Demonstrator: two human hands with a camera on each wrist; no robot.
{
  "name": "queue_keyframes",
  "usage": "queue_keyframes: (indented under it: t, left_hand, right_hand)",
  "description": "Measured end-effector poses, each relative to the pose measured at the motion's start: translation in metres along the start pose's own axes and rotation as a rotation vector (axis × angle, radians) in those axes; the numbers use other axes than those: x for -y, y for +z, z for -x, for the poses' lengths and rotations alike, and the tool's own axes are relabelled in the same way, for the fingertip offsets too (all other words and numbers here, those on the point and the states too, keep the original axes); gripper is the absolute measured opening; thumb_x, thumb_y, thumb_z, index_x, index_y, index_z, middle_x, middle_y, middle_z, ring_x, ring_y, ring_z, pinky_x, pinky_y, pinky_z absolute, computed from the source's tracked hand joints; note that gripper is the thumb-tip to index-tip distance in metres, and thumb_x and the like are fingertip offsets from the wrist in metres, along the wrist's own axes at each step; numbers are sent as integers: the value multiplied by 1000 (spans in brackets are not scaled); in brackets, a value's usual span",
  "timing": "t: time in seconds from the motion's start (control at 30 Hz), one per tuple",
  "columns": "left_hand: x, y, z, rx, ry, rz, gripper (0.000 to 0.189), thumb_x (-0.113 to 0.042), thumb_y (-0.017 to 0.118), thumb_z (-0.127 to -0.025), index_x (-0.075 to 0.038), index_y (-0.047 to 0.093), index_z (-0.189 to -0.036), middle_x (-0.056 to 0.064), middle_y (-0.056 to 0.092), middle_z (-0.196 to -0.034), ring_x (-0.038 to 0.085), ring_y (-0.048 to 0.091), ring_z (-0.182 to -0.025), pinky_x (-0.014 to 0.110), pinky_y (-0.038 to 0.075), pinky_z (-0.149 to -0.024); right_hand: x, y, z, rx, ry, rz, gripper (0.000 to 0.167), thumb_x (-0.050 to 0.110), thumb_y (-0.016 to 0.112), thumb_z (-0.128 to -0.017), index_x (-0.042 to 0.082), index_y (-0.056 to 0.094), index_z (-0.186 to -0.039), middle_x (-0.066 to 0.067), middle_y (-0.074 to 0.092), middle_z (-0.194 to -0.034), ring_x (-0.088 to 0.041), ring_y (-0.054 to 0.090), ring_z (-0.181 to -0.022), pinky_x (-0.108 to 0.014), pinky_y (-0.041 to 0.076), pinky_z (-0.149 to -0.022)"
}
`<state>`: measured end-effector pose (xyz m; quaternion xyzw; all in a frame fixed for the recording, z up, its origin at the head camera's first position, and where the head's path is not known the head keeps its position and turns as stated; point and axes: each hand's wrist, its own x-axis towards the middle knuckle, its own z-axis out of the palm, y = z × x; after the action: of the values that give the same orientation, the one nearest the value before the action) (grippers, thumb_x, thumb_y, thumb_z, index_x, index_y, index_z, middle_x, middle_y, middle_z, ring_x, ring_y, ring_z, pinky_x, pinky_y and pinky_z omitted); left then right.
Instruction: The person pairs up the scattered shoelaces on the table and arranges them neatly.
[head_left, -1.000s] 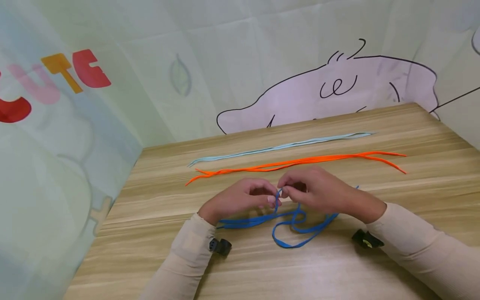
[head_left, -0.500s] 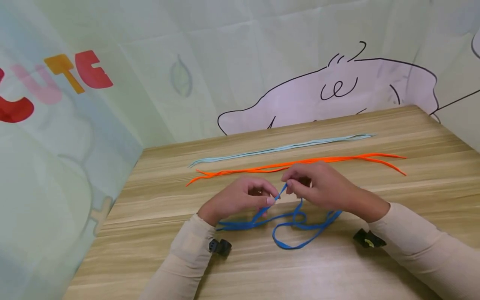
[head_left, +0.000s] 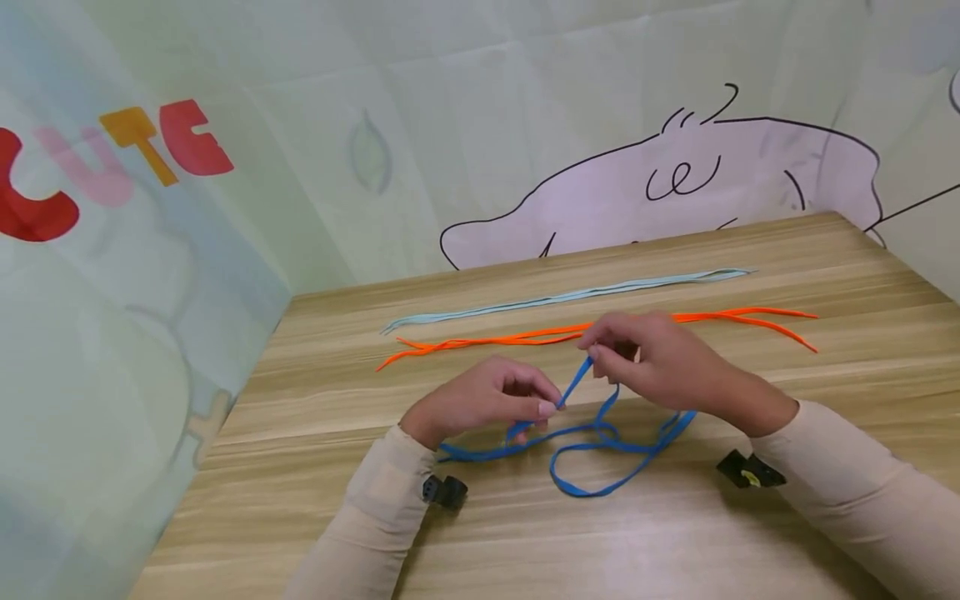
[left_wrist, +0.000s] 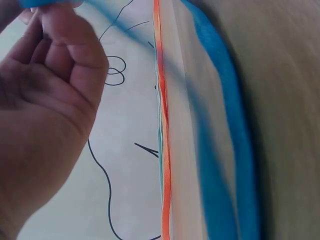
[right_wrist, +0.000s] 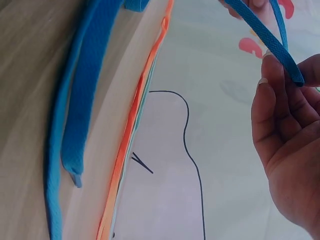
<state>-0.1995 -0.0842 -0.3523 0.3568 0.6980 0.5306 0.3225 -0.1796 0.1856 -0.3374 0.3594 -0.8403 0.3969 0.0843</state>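
Note:
A flat blue shoelace [head_left: 576,381] runs taut between my two hands, slanting up to the right. My left hand [head_left: 483,402] pinches it between thumb and forefinger, just above the table. Higher and to the right, my right hand [head_left: 663,357] pinches another part, where the lace [right_wrist: 270,45] folds over in a loop in the right wrist view. The rest of the blue lace lies loosely curled on the wood below both hands. One tipped end [right_wrist: 76,179] shows in the right wrist view. Part of the lace is hidden behind my left fingers.
Beyond my hands, an orange pair of laces [head_left: 517,339] lies stretched across the wooden table [head_left: 525,542]. A pale blue pair [head_left: 562,297] lies farther back, roughly parallel. A printed cloth [head_left: 375,75] hangs behind the table and along its left side.
My right hand has moved right and slightly up, drawing out a longer taut stretch of blue lace from the left fingers. The left hand has stayed nearly in place.

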Motion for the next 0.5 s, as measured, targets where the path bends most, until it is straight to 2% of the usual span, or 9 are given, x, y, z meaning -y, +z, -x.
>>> queue_keyframes:
  t: [0.13,0.23,0.5]
  left_hand:
    - [-1,0,-1,-17,13,-66,27,-20,63,-100,2,69,-114,15,66,-81,25,59,-75,32,50,-73]
    - [-1,-1,-2,-51,12,-114,26,-24,65,-99,-2,70,-112,13,68,-84,25,60,-79,34,50,-74]
    - [1,-2,-1,-159,-49,-156,30,-34,65,-99,-7,70,-111,12,68,-86,27,62,-85,40,49,-78]
  right_hand:
    - [-1,-3,-1,-9,-17,-1,13,3,60,-97,12,68,-103,14,66,-78,-5,61,-64,-29,52,-57]
    - [-1,-6,-1,-14,-20,-4,13,4,60,-98,12,68,-103,14,65,-78,-5,61,-64,-29,53,-56]
    - [-2,-11,1,-14,2,-6,12,4,60,-98,12,68,-104,11,67,-78,-6,61,-66,-29,53,-57]
